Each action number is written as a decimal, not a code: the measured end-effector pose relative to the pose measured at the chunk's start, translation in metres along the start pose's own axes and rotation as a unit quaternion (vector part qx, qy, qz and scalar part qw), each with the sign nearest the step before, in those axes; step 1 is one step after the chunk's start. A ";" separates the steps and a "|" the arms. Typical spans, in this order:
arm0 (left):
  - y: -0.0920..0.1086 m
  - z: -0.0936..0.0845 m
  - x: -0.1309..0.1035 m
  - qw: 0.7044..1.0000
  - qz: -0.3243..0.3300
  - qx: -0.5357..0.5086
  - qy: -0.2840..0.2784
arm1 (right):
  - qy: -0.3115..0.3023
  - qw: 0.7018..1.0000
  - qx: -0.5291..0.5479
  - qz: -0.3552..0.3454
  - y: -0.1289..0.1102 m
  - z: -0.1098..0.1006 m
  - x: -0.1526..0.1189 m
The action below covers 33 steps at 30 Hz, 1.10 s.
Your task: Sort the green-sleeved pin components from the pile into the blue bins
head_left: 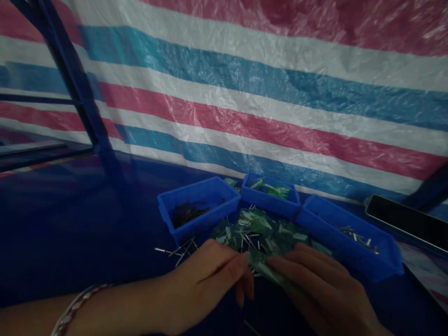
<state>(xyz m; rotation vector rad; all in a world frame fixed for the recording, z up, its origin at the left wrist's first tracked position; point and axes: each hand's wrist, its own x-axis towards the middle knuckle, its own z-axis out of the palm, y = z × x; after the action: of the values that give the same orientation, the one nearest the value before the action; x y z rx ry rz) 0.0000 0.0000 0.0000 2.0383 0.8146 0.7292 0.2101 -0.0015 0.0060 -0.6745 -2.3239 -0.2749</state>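
Observation:
My left hand [210,280], with a bracelet on the wrist, pinches one end of a small greenish clear plastic bag [261,263]. The fingers of my right hand [318,284] close over the bag's other side, so part of it is hidden. What the bag contains is too dim to make out. Just beyond both hands lies a pile of similar small bags [257,221] mixed with thin metal pins. More loose silver pins [182,252] are scattered left of the pile, near my left hand.
A blue bin [206,224] with dark screw-like parts stands at left. Behind the pile, another blue bin [269,200] contains green bags. The right blue bin [350,254] has silver metal pieces. A phone-like black slab [408,219] lies far right. Striped plastic sheeting [245,93] hangs behind.

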 end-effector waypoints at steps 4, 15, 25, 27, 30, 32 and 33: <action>-0.001 0.000 -0.002 0.999 -0.024 -0.027 0.006 | -0.003 0.999 -0.029 -0.023 -0.002 0.001 0.004; -0.005 0.002 -0.004 0.992 -0.101 -0.065 -0.039 | 0.001 0.999 -0.036 0.015 -0.002 0.005 -0.009; -0.011 0.006 -0.001 0.993 -0.097 -0.061 -0.012 | 0.006 0.999 0.002 0.038 -0.002 0.010 -0.006; -0.011 0.006 -0.001 0.994 -0.101 -0.042 0.001 | 0.010 0.996 0.039 0.079 -0.001 0.011 -0.006; -0.009 0.005 0.000 0.994 -0.101 -0.026 0.014 | 0.025 0.980 0.108 0.166 -0.001 0.012 -0.007; -0.008 0.004 0.001 0.995 -0.100 -0.026 0.014 | 0.031 0.959 0.163 0.231 -0.003 0.011 -0.008; -0.008 0.004 0.001 0.995 -0.099 -0.028 0.013 | 0.030 0.943 0.196 0.267 -0.004 0.010 -0.008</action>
<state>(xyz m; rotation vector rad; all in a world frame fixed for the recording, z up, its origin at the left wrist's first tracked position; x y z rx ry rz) 0.0007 0.0028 -0.0085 1.8701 0.9852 0.6606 0.2076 -0.0040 -0.0064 -1.0308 -1.9580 0.3991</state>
